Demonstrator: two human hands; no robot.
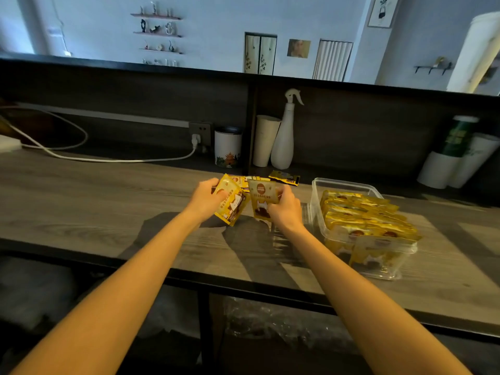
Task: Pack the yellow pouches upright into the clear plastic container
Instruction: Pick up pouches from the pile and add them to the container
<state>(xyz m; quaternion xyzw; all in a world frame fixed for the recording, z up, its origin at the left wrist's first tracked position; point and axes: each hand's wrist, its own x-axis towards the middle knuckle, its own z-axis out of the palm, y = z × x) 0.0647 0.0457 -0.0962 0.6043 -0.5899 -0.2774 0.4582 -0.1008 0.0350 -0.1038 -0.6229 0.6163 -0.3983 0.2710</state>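
Left hand grips one yellow pouch, and right hand grips a second pouch.
The first one is tilted and the other stands straight, close together over the worktop. Loose pouches lie behind the hands. The clear box sits to the right, with rows of packed pouches standing up inside. A white spray bottle stands at the back.
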